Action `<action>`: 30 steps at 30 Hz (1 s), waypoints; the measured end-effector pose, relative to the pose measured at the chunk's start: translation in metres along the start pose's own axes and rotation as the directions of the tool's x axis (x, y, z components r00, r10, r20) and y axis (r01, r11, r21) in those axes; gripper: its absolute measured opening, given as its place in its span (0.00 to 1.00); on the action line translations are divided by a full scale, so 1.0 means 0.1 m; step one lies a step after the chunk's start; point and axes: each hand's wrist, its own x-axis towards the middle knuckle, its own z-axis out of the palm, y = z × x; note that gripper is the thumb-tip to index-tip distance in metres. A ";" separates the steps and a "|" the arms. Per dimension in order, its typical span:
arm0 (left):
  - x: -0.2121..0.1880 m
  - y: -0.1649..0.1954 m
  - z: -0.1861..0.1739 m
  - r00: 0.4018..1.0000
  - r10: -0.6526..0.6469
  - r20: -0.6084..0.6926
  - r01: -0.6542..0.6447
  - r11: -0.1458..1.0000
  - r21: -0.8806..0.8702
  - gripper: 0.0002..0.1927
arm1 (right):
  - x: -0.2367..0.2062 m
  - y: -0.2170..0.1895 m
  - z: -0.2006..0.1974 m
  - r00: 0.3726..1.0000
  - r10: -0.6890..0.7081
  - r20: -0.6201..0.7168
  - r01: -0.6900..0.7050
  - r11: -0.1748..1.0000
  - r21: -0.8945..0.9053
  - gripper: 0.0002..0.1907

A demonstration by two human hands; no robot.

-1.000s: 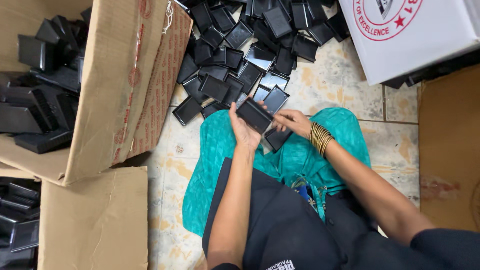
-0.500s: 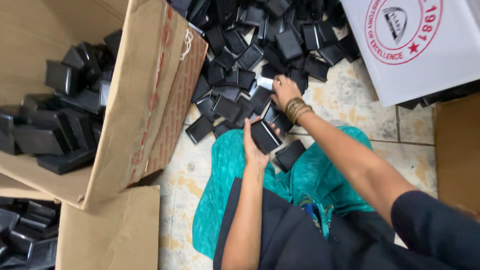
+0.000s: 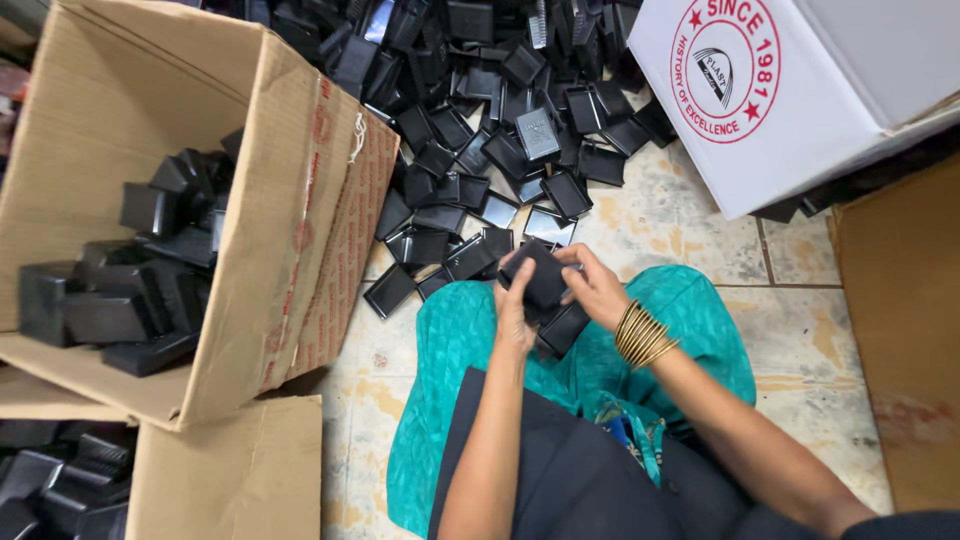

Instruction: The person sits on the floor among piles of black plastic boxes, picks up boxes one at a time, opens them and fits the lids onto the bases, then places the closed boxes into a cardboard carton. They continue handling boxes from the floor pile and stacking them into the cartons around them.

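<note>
Both hands hold a small stack of black plastic box parts [image 3: 541, 280] over my lap. My left hand [image 3: 513, 312] grips the stack from the left side. My right hand [image 3: 593, 287], with gold bangles on the wrist, closes on it from the right. Another black piece [image 3: 563, 328] sits just under the stack on the teal cloth [image 3: 690, 330] over my knees. A large heap of the same black box parts [image 3: 480, 130] is spread on the tiled floor right in front of my hands.
An open cardboard box [image 3: 290, 230] at the left holds stacked black parts. A second brown box [image 3: 230, 480] with more parts lies below it. A white carton [image 3: 800, 90] with a red round emblem stands at the upper right. Brown cardboard [image 3: 900, 330] lies at the right edge.
My right hand reached out to the heap half a second ago and has come back to the stack. Both hands now close on it together.
</note>
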 end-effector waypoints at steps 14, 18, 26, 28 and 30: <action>-0.10 -0.26 -0.01 0.995 0.102 0.021 -0.104 0.985 0.137 0.33 | -0.38 -0.29 -0.11 0.999 0.049 0.011 -0.047 0.989 -0.139 0.42; -0.12 -0.25 0.00 0.990 0.137 0.025 -0.138 0.950 0.279 0.34 | -0.44 -0.35 -0.04 0.997 0.062 0.046 -0.049 0.969 -0.241 0.42; -0.11 -0.26 -0.04 0.966 0.256 0.040 -0.255 0.908 0.333 0.33 | -0.44 -0.21 0.07 0.997 0.023 0.076 0.007 0.928 -0.372 0.43; -0.12 -0.24 -0.02 0.967 0.247 0.061 -0.254 0.921 0.296 0.33 | -0.41 -0.13 0.08 0.995 0.033 0.097 0.003 0.937 -0.349 0.45; -0.12 -0.22 -0.01 0.973 0.213 0.088 -0.227 0.955 0.192 0.33 | -0.39 -0.08 0.08 0.980 -0.088 0.179 0.098 0.994 -0.045 0.42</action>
